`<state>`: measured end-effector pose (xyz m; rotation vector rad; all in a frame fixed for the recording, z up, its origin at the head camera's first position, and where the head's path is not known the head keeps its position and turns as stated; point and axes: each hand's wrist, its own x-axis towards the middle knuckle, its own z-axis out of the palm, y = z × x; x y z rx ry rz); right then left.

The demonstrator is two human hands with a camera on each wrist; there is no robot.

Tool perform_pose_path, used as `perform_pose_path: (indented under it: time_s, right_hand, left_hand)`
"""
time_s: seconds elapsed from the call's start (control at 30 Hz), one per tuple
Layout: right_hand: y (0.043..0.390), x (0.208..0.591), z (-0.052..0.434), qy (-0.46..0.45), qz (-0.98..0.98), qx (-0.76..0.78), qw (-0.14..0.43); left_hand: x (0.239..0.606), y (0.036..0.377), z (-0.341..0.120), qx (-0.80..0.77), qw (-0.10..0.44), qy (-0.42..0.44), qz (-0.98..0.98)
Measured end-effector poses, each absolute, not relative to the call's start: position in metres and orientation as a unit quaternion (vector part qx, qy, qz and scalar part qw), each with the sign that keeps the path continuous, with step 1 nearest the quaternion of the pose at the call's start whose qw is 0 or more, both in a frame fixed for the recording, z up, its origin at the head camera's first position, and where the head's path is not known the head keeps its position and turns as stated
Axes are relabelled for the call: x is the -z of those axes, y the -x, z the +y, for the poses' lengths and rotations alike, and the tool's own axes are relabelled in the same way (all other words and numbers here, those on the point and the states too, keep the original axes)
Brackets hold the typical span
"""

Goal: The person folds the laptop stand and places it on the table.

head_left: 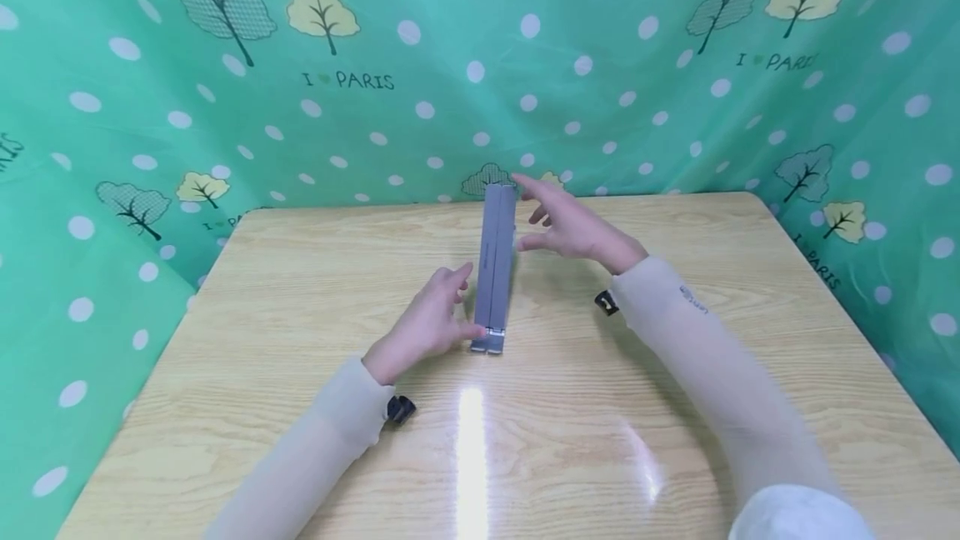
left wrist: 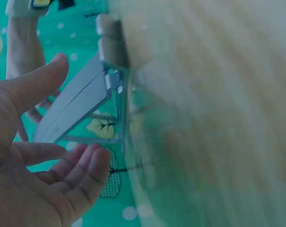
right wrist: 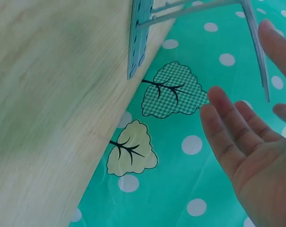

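Observation:
A narrow grey folding metal stand (head_left: 497, 257) sits in the middle of the wooden table (head_left: 300, 273), its near foot on the wood and its far end raised. My left hand (head_left: 450, 307) lies beside the near foot with relaxed fingers, thumb close to the hinge. In the left wrist view the stand (left wrist: 74, 106) rises just beyond the open left hand (left wrist: 62, 156), with no grip on it. My right hand (head_left: 540, 215) hovers at the raised top with fingers spread, index tip by the top edge. The right wrist view shows the open right hand (right wrist: 247, 137) near the stand's thin rail (right wrist: 256, 47).
A green cloth (head_left: 150, 107) with white dots and trees walls the table at the back and both sides. Black wrist mounts (head_left: 400, 409) sit on both sleeves. Bare wood lies left, right and in front of the stand.

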<state>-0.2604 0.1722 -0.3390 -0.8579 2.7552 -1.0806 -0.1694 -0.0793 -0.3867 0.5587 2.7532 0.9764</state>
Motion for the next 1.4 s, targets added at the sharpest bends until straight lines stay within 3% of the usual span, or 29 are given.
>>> perform_pose_path:
  time_s: [0.17,0.83,1.4]
  right_hand:
    - [0.267,0.338,0.17,0.283,0.893,0.347,0.048]
    - [0.264,0.347,0.169,0.247,0.909,0.335,0.016]
    - [0.244,0.353,0.167,0.193,0.907,0.373,-0.026]
  left_hand:
    - [0.386,0.161,-0.078,-0.274,0.074,-0.212,0.935]
    - [0.385,0.159,-0.069,-0.174,0.052,-0.239,0.954]
    - [0.381,0.184,-0.098,-0.177,0.117,-0.273,0.938]
